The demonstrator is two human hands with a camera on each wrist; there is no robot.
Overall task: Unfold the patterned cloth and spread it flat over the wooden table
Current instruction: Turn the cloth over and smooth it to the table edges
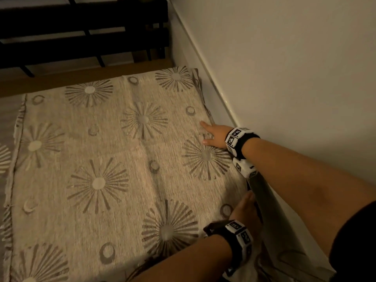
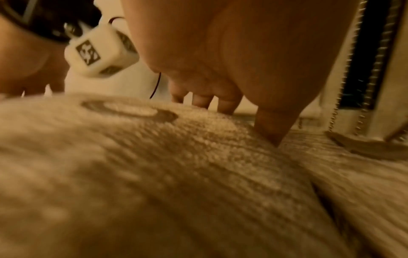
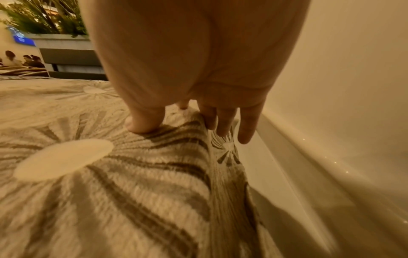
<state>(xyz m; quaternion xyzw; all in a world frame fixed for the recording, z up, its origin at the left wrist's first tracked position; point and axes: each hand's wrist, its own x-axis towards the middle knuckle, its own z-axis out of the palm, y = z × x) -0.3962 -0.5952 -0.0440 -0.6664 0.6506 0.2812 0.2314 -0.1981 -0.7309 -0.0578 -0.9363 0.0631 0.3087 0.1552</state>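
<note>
The patterned cloth (image 1: 105, 159), beige with dark starbursts and rings, lies spread over the wooden table (image 1: 81, 78), of which only a bare strip shows at the far edge. My right hand (image 1: 206, 132) lies on the cloth's right edge with straight fingers. In the right wrist view its thumb (image 3: 143, 120) presses the top while the fingers (image 3: 247, 129) reach past the edge. Nearer me, my left hand (image 1: 247, 202) holds the same edge. Its thumb (image 2: 269, 129) dents the cloth (image 2: 154, 174) and its fingers (image 2: 207, 99) curl down behind the edge, partly hidden.
A white wall (image 1: 284, 68) with a ledge (image 1: 225, 102) runs close along the table's right side, leaving a narrow gap. Dark slatted furniture (image 1: 81, 27) stands beyond the far edge. At the left, more cloth (image 1: 5, 155) with a paler pattern lies past a seam.
</note>
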